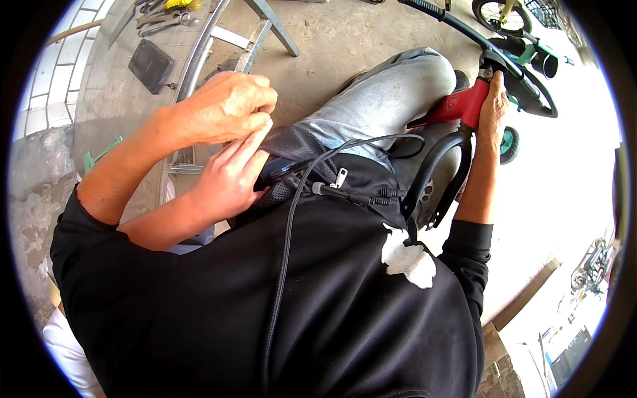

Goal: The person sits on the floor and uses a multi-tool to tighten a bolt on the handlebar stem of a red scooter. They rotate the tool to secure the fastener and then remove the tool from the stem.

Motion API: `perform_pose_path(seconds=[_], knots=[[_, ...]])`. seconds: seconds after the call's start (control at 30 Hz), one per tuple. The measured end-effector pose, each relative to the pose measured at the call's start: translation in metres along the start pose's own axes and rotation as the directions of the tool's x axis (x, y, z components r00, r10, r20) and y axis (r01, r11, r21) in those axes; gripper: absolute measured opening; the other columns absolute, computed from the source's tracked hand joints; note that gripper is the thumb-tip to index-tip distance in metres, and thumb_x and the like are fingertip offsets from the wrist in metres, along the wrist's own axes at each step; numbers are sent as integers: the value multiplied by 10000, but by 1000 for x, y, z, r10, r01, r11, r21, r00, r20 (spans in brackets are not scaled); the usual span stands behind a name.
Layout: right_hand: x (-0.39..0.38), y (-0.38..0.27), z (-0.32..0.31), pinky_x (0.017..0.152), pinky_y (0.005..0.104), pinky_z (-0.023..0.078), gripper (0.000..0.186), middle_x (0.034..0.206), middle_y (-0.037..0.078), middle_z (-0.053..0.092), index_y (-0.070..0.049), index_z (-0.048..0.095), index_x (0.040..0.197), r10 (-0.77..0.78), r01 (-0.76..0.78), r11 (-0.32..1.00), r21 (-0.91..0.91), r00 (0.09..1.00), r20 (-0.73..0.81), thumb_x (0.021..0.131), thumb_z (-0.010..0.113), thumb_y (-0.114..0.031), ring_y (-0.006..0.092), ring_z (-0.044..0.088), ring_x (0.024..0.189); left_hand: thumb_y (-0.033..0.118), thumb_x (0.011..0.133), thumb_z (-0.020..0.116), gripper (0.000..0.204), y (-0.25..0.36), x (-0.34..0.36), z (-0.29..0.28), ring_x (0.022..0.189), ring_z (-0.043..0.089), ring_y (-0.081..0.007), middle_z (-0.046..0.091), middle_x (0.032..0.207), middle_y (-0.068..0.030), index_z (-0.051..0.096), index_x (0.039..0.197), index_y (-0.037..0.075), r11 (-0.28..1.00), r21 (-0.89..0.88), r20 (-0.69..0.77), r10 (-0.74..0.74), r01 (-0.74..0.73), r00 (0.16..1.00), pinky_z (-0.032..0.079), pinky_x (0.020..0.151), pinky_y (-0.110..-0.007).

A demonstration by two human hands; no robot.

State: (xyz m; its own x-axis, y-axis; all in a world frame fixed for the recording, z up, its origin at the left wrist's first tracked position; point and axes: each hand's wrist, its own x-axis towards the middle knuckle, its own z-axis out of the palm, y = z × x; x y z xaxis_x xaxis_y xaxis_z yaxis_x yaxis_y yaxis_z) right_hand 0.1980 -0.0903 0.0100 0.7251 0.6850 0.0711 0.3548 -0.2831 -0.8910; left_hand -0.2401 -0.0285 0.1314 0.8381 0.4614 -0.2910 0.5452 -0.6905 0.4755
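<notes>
My left hand (232,106) is curled closed in the air in front of my waist, to the left. Whatever its fingers may hold is hidden. On the right, my right hand (492,109) grips the front of a red bicycle frame (458,108), near where it meets the handlebar (458,25). The black fork (428,166) of that bicycle points back toward my body. Another person's hand (232,174) reaches in from the left under my left forearm. Its fingers touch a black mesh waist pouch (292,142) on my lap, just below my left hand.
At the left, a table (119,93) carries metal tools (166,22) and a black flat box (151,66). A metal frame (262,33) stands beside it. A black cable (282,265) crosses my chest. Small bicycle wheels (502,16) lie beyond the handlebar.
</notes>
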Motion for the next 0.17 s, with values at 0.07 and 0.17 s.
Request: perform_pose_path(seconds=[0.07, 0.17], knots=[[3, 4, -1, 674, 324, 470, 676, 741, 109, 654, 11, 713, 863, 15, -15, 999, -30, 1000, 7, 965, 491, -618, 177, 591, 709, 132, 844, 620, 149, 5, 1, -6, 720, 602, -354, 573, 798, -150, 622, 810, -12, 999, 21, -17, -30, 30, 999, 475, 639, -434], [5, 7, 0, 650, 280, 467, 563, 791, 59, 641, -51, 717, 1024, 28, -27, 999, -25, 999, 43, 976, 515, -574, 137, 576, 707, 128, 852, 632, 147, 11, 0, -9, 761, 619, -353, 579, 809, -158, 618, 813, -13, 997, 38, -27, -69, 70, 997, 480, 654, -429]])
